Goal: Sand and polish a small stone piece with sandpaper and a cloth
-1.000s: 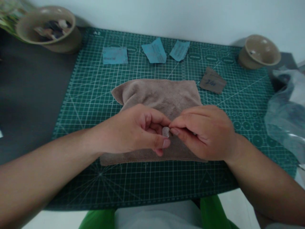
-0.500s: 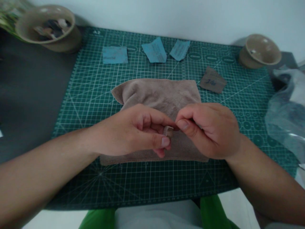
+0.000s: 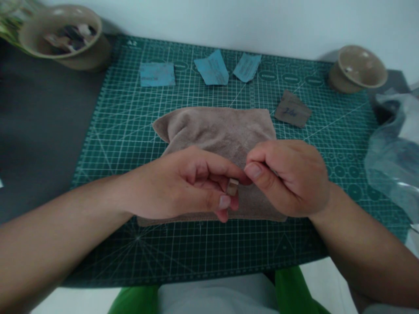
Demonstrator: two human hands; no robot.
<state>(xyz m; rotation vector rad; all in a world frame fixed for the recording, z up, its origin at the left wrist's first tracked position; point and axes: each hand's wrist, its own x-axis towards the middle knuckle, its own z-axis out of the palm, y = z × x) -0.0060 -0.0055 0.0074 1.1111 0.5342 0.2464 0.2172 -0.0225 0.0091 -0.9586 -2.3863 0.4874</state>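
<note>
Over a folded brown cloth [image 3: 219, 126], my left hand [image 3: 196, 187] holds a small brown block [image 3: 232, 187] between its thumb and fingers. My right hand [image 3: 288, 179] is closed, its thumb pressed against the bent index finger, and touches or nearly touches the tip of my left index finger. Whatever the right fingers pinch is too small or hidden to make out. The cloth lies on a green cutting mat [image 3: 209, 248], below both hands.
Three blue sandpaper pieces [image 3: 157, 74] lie along the mat's back. A grey-brown piece with writing [image 3: 292, 110] is at right. A large bowl [image 3: 94, 52] with small items stands back left, a smaller bowl [image 3: 343, 80] back right, and a plastic bag [image 3: 389, 152] far right.
The small block has tilted and sits slightly lower in my left fingers, showing more of its face. My left thumb and fingertips have shifted down a little; my right hand has barely moved.
</note>
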